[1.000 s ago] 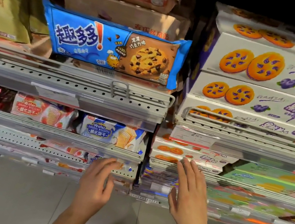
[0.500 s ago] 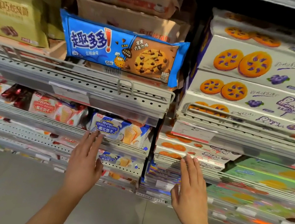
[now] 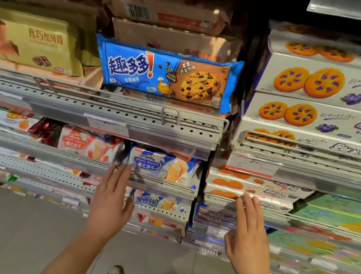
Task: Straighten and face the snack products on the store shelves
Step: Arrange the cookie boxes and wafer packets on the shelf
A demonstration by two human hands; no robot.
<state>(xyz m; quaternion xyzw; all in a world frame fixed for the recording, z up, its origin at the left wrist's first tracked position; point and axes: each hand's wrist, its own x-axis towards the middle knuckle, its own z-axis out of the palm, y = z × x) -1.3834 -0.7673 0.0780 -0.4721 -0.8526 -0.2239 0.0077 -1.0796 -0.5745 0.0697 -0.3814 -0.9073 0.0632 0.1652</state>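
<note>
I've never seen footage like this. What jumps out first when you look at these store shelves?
The bright blue chocolate-chip cookie pack grabs the eye, sitting tilted on the upper shelf at centre. To its right rise stacked white boxes of purple-filled biscuits. Below, the left hand and right hand reach with straight fingers toward the lower shelves, the left just under a blue wafer pack.

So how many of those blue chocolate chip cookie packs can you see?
1. The blue chocolate chip cookie pack lies tilted on the upper left shelf, in front of tan packages and left of the white boxes. More may sit hidden behind it.
</note>
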